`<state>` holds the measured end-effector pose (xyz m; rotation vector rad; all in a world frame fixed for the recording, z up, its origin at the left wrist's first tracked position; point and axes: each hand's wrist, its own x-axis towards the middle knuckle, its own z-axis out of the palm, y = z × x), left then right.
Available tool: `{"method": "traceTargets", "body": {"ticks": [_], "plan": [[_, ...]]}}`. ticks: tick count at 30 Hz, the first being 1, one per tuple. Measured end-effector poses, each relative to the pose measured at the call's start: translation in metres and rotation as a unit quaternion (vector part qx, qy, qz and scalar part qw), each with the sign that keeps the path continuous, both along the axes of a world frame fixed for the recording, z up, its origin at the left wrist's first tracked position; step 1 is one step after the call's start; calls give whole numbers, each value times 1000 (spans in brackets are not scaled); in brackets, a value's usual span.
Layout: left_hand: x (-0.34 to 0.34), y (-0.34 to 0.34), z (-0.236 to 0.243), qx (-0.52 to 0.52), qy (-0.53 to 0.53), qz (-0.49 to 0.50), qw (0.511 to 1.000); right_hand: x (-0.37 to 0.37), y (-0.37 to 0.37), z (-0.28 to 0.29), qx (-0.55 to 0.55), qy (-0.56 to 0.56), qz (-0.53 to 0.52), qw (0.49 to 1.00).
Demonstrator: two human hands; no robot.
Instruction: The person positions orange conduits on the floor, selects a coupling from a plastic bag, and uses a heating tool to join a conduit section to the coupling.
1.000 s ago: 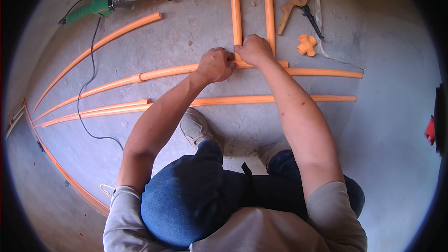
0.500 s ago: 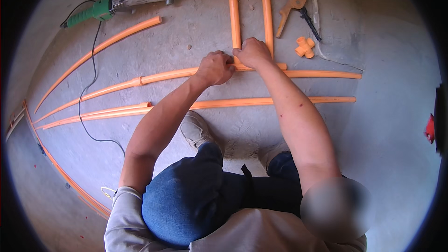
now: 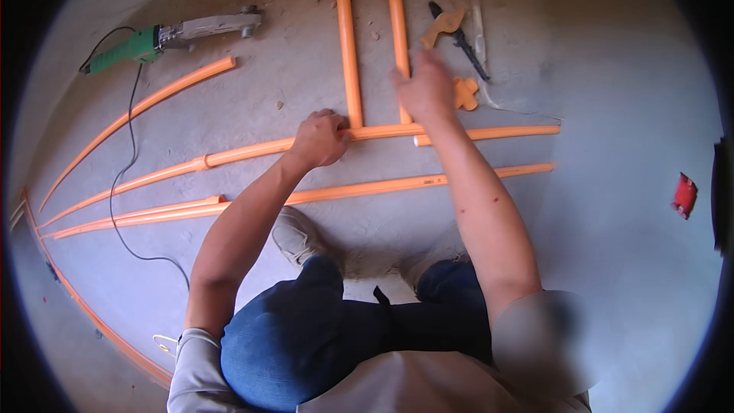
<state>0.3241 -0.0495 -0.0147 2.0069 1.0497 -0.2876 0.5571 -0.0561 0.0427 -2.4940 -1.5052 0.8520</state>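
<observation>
Orange long pipe (image 3: 252,151) lying in the left hand's grasp, right hand (image 3: 428,95) hanging beside a hand tool

The left hand (image 3: 319,139) is grasping the long pipe, its fingers curling over the top and its palm covering a stretch; the pipe is showing on both sides of the fist. The right hand is blurring; its fingertips are overlapping the lower end of the orange-and-black hand tool (image 3: 447,23), and whether they are holding it or hanging loose, I cannot tell. One right finger is also overlapping the second pipe (image 3: 397,38) of two that are pointing away from the person; the first pipe (image 3: 348,42) is meeting the long pipe just right of the left fingers. Beside the right hand, an orange cross fitting (image 3: 466,95) is lying partly covered.

Farther out, the long pipe is carrying a ringed coupling (image 3: 201,162) left of the fist. A right-hand pipe (image 3: 520,132) is starting just below the long pipe's right portion and passing under the right forearm. Nearer the shoes, a near pipe (image 3: 359,190) is running roughly alongside. A curved-looking pipe (image 3: 145,103) is lying at upper left, below a green-handled tool (image 3: 126,52) that is trailing a dark cord (image 3: 134,153). Well apart at right, a red object (image 3: 685,196) is lying.
</observation>
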Motion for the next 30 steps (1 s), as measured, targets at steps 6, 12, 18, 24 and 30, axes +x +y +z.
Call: {"method": "traceTargets", "body": {"ticks": [6,12,18,24,30], "plan": [[5,1,1,-18,25,-3,1000,60,9,-4,-65,-175,-103,977],[5,-1,1,6,-20,21,1000,63,27,-25,-125,-205,-94,966],[6,-5,0,-4,5,28,1000,92,37,-30,-154,-140,-106,972],[1,-2,-1,-3,-4,15,1000,100,-1,-20,75,6,-160,984],[4,-3,-2,-13,-11,18,1000,57,-59,-10,269,326,-311,851]]}}
